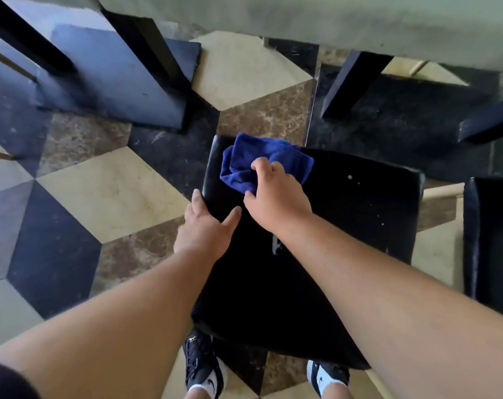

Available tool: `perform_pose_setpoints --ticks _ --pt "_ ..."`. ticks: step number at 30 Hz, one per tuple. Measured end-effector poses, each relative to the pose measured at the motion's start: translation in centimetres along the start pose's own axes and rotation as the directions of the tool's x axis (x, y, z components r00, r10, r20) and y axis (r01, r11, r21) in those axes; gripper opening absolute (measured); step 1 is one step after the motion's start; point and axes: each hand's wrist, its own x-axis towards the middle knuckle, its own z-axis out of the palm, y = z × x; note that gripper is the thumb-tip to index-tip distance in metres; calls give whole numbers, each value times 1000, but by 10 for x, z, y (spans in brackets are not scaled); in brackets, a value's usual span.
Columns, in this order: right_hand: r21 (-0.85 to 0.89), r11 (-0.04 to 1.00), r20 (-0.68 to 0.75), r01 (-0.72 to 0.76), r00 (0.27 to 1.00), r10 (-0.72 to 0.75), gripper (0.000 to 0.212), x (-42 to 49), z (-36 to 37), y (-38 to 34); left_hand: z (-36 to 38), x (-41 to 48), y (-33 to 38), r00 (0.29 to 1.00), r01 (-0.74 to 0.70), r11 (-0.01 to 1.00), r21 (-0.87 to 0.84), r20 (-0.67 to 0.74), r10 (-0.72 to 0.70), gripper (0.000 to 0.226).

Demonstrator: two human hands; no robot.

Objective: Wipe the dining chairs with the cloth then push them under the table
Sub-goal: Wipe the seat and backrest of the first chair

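The fingers of the right hand [276, 194] are curled shut around a bunched blue cloth [262, 162]. The thumb sits on the near side of the cloth and the other fingers press down on top of it. The cloth lies on the black seat of a chair [345, 226], close to the seat's far left corner, and a bit of it pokes past the far edge.

The left hand [205, 226] is open. Its fingers are spread and lie flat on the left edge of the seat, with the thumb pointing across the seat toward the right hand. It holds nothing; it only rests on the chair. The two hands are just beside each other.

The seat has a few small pale specks on its right part. Two feet in black and white shoes [204, 367] stand at the near edge of the seat. The floor [106, 191] has cream, brown and black tiles. The pale table [331, 21] runs along the far side, with another black chair [492, 240] at the right.
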Motion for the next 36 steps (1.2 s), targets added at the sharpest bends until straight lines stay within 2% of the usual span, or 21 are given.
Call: perform_pose_setpoints --ticks 2,5,8,11,14,18,20,24,27,30,32,36 --pt "25 1000 -30 -14 999 15 46 8 5 3 17 0 -3 997 0 993 -117 -74 -9 107" --pt "31 998 -75 -51 996 53 43 22 14 0 35 4 -6 975 -24 995 -97 -221 2 101" --pt "-2 997 -136 -80 988 79 40 39 26 -16 44 8 -10 952 -22 997 -77 -306 -3 103" --pt "-31 997 -147 -76 987 71 41 53 37 -43 46 10 -13 945 -41 996 -84 -326 12 105" --pt "-102 995 -79 -12 997 4 43 59 43 -60 44 10 -14 954 -47 992 -115 -299 11 105" --pt "-83 996 -18 14 1000 -16 47 54 31 -42 46 8 -12 944 -44 996 -82 -330 14 104" --pt "-66 997 -34 -34 999 31 43 44 22 -21 47 8 -11 937 -42 996 -76 -350 13 101" --pt "-41 975 -126 -218 969 212 30 20 -8 44 48 7 -11 922 -53 996 -74 -386 21 97" --pt "74 914 -220 -400 887 406 22 2 -28 80 49 8 -13 917 -61 996 -65 -399 30 97" --pt "156 860 -250 -487 822 511 25 8 -17 69 51 9 -13 913 -58 996 -65 -406 27 96" --pt "166 878 -225 -449 849 478 34 20 -1 40 53 10 -14 910 -58 997 -56 -414 30 95" --pt "96 972 -89 -213 971 222 39 23 29 -10 53 12 -14 912 -56 997 -52 -410 30 98"
